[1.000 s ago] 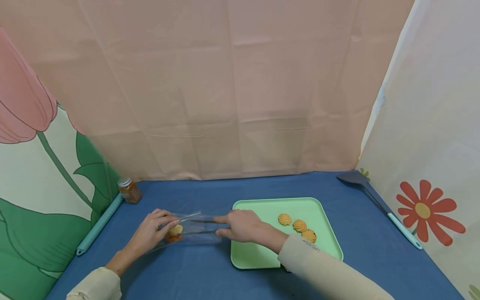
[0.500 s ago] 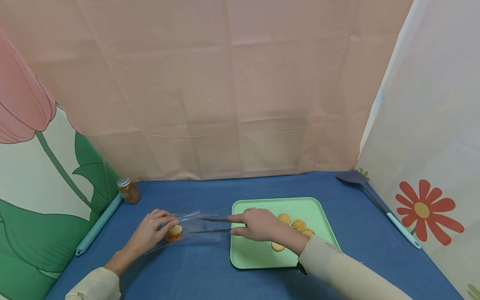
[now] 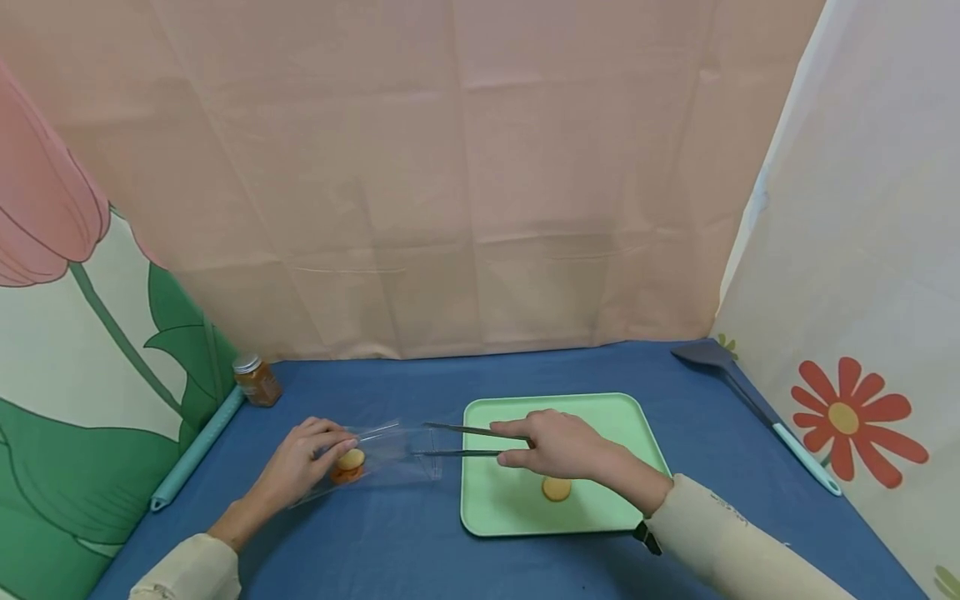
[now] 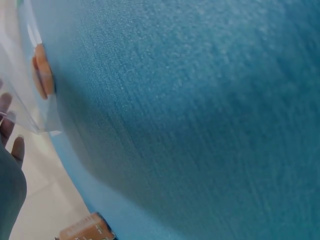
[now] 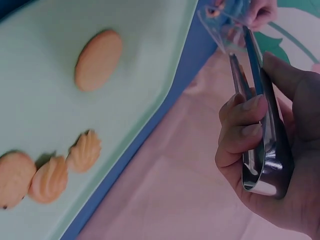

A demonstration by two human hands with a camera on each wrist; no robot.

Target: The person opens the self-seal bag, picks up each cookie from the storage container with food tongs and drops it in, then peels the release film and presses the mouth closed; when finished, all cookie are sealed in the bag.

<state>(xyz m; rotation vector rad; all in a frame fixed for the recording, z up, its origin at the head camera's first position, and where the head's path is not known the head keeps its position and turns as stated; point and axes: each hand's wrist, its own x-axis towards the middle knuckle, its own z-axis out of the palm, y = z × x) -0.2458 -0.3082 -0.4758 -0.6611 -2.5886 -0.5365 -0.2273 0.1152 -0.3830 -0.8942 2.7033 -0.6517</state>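
My left hand (image 3: 303,458) holds a clear plastic bag (image 3: 401,471) lying over the blue cloth, its open end toward the right. Inside, near the fingers, are cookies (image 3: 349,462), a pale one above a darker one. Metal tongs (image 5: 270,150) are gripped in my right hand (image 3: 566,448), their arms apart with nothing between the tips. Those tips overlap the bag's open end in the head view. Below the right hand, a plain round cookie (image 3: 556,489) rests on a light green tray (image 3: 510,517). Swirled cookies (image 5: 50,180) and a dotted cookie (image 5: 14,180) also lie there, hidden by the hand in the head view.
At the back left stands a jar (image 3: 258,382) with a metal lid, beside a rolled teal mat (image 3: 198,446). A spatula (image 3: 750,398) with a pale blue handle lies along the right edge. Fabric walls (image 3: 465,183) close off the back and sides.
My right hand has drawn the tongs rightward out of the bag, over the tray, and their arms show apart. The plain cookie has come into view under the wrist. My left hand stays put.
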